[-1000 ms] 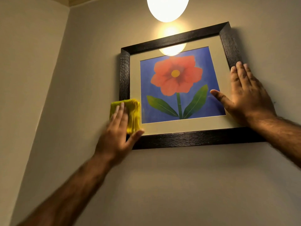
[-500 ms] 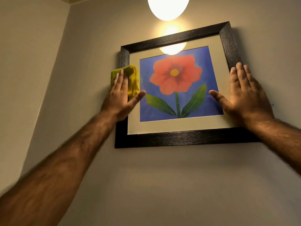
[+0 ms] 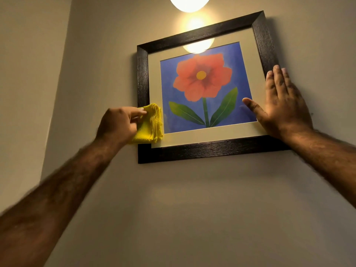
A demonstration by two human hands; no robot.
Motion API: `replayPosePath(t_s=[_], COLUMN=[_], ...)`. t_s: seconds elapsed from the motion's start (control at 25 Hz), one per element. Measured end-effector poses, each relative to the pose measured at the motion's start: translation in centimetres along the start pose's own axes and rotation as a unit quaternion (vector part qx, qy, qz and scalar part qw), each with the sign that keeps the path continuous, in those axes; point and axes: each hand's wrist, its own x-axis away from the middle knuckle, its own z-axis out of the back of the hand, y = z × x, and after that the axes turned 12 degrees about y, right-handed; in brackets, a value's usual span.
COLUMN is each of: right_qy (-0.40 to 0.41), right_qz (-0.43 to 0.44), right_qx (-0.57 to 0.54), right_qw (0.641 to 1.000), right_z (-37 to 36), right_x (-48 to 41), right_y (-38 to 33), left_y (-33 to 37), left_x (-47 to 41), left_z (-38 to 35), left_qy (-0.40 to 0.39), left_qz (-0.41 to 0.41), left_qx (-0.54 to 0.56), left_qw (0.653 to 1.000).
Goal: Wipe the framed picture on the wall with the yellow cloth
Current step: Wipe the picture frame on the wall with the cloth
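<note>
Wiping is the step we judge to be in hand. Our left hand [image 3: 117,123] has its fingers closed on a folded yellow terry cloth [image 3: 151,124] and presses it against the lower left part of the dark wood-grain framed picture [image 3: 202,149]. The cloth covers the left rail of the frame and the pale mat beside it, and its right edge reaches the blue of the print. Our right hand [image 3: 281,106] lies flat and spread on the right side of the picture, fingers up along the right rail and thumb reaching onto the glass over the blue ground; it holds nothing and appears to steady the frame against the beige wall [image 3: 192,209], where the picture hangs slightly tilted. The two hands are well apart, one at each side of the red flower [image 3: 202,78]. A round glowing lamp [image 3: 189,2] hangs above, and its glare shows in the glass near the top.

Most of the glass shows no cloth on it now, so we judge the job partly done at best. The next move, as we see it, calls for sweeping the cloth rightward across the glass with light, even pressure. Our bracing hand should keep the frame from swinging and shift away when the cloth nears it.
</note>
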Motion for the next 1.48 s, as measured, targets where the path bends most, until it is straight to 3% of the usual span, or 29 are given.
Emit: replayPosePath(t_s=[0.2,0.36,0.56,0.68,0.88,0.92,1.0,1.08,1.12,1.16,1.24,1.28,1.36,1.4,1.48], right_qy=[0.006,0.007,0.009,0.007,-0.001,0.006,0.029,0.021,-0.012,-0.061,-0.199,-0.286,-0.448,-0.491,-0.521], right_qz=[0.004,0.005,0.008,0.009,-0.011,0.015,0.150,0.249,0.240,0.193,0.011,-0.089,-0.260,-0.311,-0.371], right_qx=[0.000,-0.001,-0.002,-0.005,-0.027,-0.030,-0.072,-0.209,-0.299,-0.387,-0.518,-0.559,-0.612,-0.626,-0.636], right_qw=[1.000,1.000,1.000,1.000,1.000,0.999,0.986,0.945,0.924,0.900,0.832,0.773,0.598,0.520,0.431], right_z=[0.1,-0.1,-0.2,-0.2,0.8,1.3,3.1,5.2,6.2,7.3,8.8,9.0,8.4,8.1,7.9], right_x=[0.1,0.1,0.1,0.2,0.5,0.8,2.0,4.3,5.7,7.1,9.6,10.5,12.2,13.0,15.1], right_y=[0.0,0.0,0.1,0.1,-0.5,-0.8,-3.7,-9.7,-13.4,-17.3,-24.4,-26.9,-31.0,-32.6,-35.5], left_y=[0.3,-0.7,-0.5,-1.3,-1.6,-1.7,-2.2,-2.6,-2.8,-3.1,-3.7,-4.1,-5.4,-6.2,-8.1], left_x=[-2.1,-2.5,-1.5,-0.2,2.6,2.9,3.5,4.0,4.2,4.5,5.4,5.8,7.2,8.0,9.9], left_z=[-0.2,-0.5,0.4,1.8,5.3,6.0,7.6,9.3,10.1,10.9,13.0,13.8,16.0,17.3,19.9], left_qy=[0.005,-0.050,-0.031,-0.036,-0.055,-0.057,-0.057,-0.046,-0.040,-0.037,-0.039,-0.039,-0.037,-0.036,-0.032], left_qz=[0.057,0.174,0.199,0.264,0.297,0.301,0.308,0.312,0.315,0.316,0.325,0.334,0.355,0.364,0.389], left_qx=[-0.017,-0.014,0.059,0.147,0.198,0.201,0.197,0.196,0.193,0.186,0.170,0.167,0.157,0.149,0.132], left_qw=[0.998,0.983,0.978,0.953,0.932,0.930,0.929,0.928,0.928,0.930,0.930,0.927,0.921,0.918,0.911])
